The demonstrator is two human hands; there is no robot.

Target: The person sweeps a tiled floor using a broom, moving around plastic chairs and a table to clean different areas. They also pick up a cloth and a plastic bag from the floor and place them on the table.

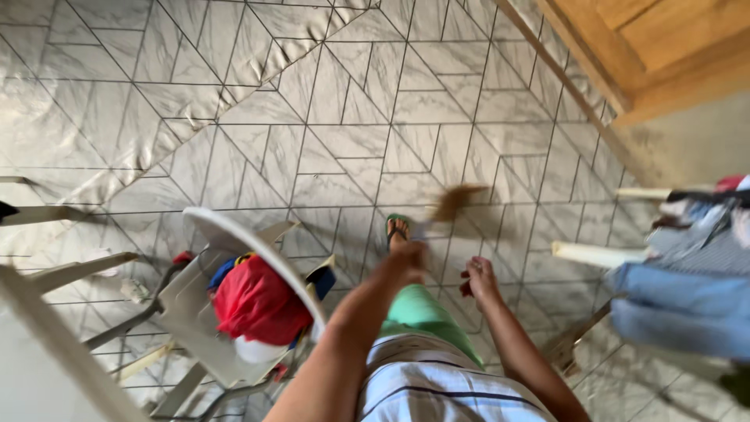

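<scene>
My left hand (409,258) reaches forward over the floor, closed on the handle of a small broom (455,200). The broom's brown bristle head is blurred with motion, just beyond my foot in a green flip-flop (397,228). My right hand (479,278) hangs beside the left, a little lower. Its fingers are loosely curled and apart, with nothing visible in them. Below the hands are my green shorts (426,312) and white striped shirt (437,391).
A tipped white plastic chair (195,301) at the left holds red and blue clothes (258,303). More white chair parts (47,215) lie at the far left. Folded jeans and other garments (680,309) are piled on a chair at the right. A wooden door (664,39) is at the top right. The floor is marble-pattern sheet (351,117).
</scene>
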